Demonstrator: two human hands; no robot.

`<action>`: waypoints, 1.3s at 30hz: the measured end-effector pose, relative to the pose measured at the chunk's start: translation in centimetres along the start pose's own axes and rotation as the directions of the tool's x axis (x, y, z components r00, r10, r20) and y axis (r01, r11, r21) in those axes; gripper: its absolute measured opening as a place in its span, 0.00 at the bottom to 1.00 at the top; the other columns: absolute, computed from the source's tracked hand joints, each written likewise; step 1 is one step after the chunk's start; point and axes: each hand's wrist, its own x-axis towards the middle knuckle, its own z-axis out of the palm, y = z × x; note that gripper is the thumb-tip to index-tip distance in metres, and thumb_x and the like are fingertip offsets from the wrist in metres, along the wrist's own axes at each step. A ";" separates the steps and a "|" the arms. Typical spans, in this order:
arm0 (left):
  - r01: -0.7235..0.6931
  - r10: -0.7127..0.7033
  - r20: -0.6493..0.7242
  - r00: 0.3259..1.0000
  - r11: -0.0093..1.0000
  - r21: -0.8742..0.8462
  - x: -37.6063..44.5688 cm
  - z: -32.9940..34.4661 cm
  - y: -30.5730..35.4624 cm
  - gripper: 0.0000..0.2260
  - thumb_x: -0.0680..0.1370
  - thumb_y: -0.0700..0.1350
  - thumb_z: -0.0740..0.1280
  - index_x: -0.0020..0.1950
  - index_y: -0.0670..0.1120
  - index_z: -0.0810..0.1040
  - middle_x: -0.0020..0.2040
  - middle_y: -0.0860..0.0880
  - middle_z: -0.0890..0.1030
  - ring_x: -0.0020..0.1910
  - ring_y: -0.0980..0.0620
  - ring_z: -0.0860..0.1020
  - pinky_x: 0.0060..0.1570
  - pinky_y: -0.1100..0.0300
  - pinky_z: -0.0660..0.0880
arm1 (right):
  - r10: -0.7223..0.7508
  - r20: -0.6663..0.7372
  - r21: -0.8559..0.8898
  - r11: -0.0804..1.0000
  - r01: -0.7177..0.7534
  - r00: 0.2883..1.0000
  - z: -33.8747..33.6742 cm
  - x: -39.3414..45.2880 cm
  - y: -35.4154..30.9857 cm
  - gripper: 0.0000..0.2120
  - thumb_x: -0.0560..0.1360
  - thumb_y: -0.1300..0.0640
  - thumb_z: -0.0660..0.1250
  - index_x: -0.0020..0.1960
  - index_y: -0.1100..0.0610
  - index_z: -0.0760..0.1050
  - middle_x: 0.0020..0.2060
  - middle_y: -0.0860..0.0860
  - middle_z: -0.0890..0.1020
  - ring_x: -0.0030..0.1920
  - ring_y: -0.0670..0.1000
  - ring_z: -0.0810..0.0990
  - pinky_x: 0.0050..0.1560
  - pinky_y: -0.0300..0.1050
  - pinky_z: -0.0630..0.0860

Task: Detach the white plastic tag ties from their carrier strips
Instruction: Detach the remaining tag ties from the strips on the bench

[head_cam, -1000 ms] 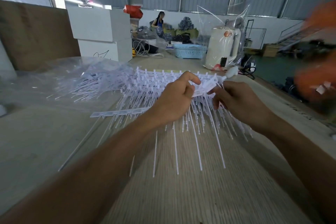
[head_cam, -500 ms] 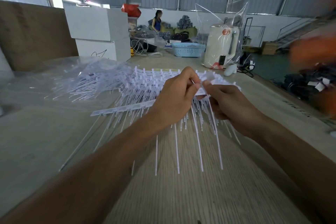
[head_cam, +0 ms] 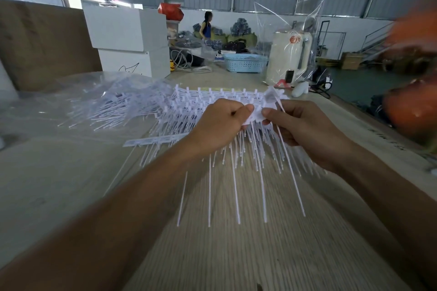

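Since half a second ago: right hand (head_cam: pixel 305 130) now pulls one tie (head_cam: pixel 287 153) clear of the bunch, tie angled down and to the right.

Left hand (head_cam: pixel 220 125) clenched round the carrier strip (head_cam: pixel 256 114), thumb and curled fingers pinching its white edge; strip held above the wooden table (head_cam: pixel 236 255), ties hanging from it in a fringe (head_cam: pixel 236 172) toward the person. Right hand's thumb and forefinger pinch the head end of the single tie just beside the left thumb, other fingers curled beneath. Behind the hands, more strips of white tag ties (head_cam: pixel 208 99) lie stacked on the table; one bare strip (head_cam: pixel 153 141) lies flat to the left. Loose ties (head_cam: pixel 111 111) sit on clear plastic sheeting further left. Far end of table: blue basket (head_cam: pixel 244 62), white appliance in a clear bag (head_cam: pixel 289 59). Person standing in the background.
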 end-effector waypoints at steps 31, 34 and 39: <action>-0.003 0.024 -0.066 0.998 0.955 0.297 0.1 0.4 1.6 0.20 0.83 0.50 0.60 0.31 0.48 0.67 0.28 0.50 0.69 0.30 0.47 0.67 0.32 0.54 0.60 | -0.489 -0.078 -0.794 0.557 0.242 0.869 1.8 0.3 1.4 0.09 0.79 0.56 0.64 0.46 0.62 0.71 0.25 0.45 0.66 0.25 0.53 0.66 0.30 0.46 0.57; -0.026 0.041 -0.036 0.999 0.938 0.345 0.1 0.4 1.8 0.17 0.79 0.50 0.58 0.30 0.52 0.66 0.30 0.51 0.69 0.35 0.42 0.71 0.35 0.55 0.63 | -0.522 -0.038 -0.848 0.468 0.248 0.852 1.8 0.5 1.5 0.12 0.80 0.55 0.63 0.52 0.65 0.74 0.29 0.56 0.76 0.30 0.64 0.75 0.32 0.47 0.60; -0.022 0.044 -0.047 0.998 0.922 0.386 0.2 0.3 1.9 0.12 0.75 0.52 0.57 0.31 0.54 0.65 0.32 0.53 0.68 0.36 0.43 0.71 0.31 0.56 0.60 | -0.547 -0.013 -0.873 0.414 0.257 0.837 2.2 0.9 1.6 0.16 0.81 0.51 0.59 0.56 0.65 0.73 0.33 0.60 0.81 0.33 0.66 0.78 0.32 0.48 0.63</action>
